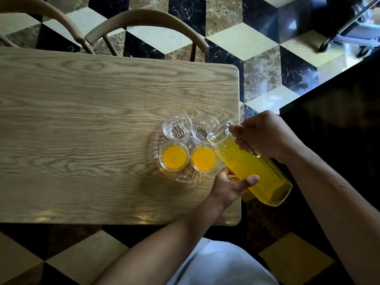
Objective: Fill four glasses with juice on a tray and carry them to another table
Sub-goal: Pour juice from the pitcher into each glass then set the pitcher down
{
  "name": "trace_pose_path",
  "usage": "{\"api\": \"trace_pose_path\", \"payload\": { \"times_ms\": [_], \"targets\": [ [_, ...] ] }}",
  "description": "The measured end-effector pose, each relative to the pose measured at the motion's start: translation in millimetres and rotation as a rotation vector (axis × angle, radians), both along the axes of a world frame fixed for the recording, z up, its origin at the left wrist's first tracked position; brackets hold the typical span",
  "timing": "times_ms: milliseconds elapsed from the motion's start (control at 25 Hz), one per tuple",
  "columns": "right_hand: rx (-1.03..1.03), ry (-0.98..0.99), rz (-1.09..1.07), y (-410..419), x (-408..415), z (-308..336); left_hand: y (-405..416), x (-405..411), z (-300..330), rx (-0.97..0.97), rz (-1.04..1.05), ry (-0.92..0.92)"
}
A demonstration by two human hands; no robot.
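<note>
Near worktop's (102, 103) 3 o'clock edge: glass tray (186, 178), two full glasses (174, 156), two empty. Right hand (265, 136) gripping juice pitcher (253, 169) handle, left hand (230, 186) cupped beneath. Overshooting spout risks spilling past empty glass (203, 128).

Dining room: wooden table (102, 124), chairs (148, 23), marble floor (267, 48).

The wooden table (92, 124) stands on a cube-patterned tiled floor (267, 44). A round clear glass tray (183, 178) rests directly on the tabletop, near its right edge. Four glasses stand on the tray.
</note>
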State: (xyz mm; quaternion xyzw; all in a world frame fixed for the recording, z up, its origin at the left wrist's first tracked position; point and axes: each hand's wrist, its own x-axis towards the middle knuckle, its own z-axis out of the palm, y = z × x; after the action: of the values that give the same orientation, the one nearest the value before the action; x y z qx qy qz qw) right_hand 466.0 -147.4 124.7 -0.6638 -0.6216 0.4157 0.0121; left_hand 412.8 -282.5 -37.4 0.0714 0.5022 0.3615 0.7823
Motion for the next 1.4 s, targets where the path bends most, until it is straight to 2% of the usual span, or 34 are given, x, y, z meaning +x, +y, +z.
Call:
{"api": "trace_pose_path", "payload": {
  "times_ms": [520,1000,1400],
  "targets": [
    [-0.018,-0.082,0.026,26,-17,-9,22,0,15,-0.012,0.067,-0.127],
    [-0.053,-0.112,0.026,31,-24,-7,24,-2,18,-0.045,0.071,-0.138],
    [-0.041,-0.098,0.123,31,-18,-10,24,-1,18,-0.070,0.048,-0.117]
  ]
}}
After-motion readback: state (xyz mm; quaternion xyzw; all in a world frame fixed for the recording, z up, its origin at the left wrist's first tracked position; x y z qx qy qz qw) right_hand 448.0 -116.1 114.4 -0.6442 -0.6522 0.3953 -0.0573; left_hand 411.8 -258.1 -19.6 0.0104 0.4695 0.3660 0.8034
